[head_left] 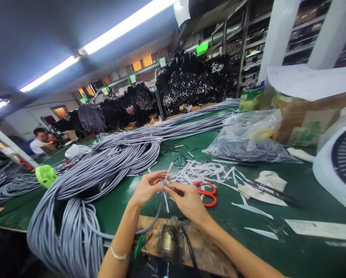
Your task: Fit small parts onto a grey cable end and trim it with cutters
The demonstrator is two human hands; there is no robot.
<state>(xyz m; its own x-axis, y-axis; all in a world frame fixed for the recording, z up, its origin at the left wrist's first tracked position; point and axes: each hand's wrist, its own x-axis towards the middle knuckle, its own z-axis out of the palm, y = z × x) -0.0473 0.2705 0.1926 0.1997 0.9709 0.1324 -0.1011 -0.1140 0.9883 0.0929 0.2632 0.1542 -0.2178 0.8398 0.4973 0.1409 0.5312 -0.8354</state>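
My left hand (146, 188) and my right hand (186, 200) meet above the green table (291, 247), both pinched on the end of one grey cable (159, 208). That cable curves down toward me from a big bundle of grey cables (103, 166) on the left. A thin white strip (169, 170) sticks up from the cable end between my fingertips. Red-handled scissors (208, 193) lie just beyond my right hand, among white paper strips (207, 172).
A wooden board with a metal fixture (168, 239) sits at the table's near edge. A clear plastic bag (248, 143), cardboard box (306, 119), white fan (339, 166) stand right. A small green fan (46, 175) lies left; another person (39, 141) sits far left.
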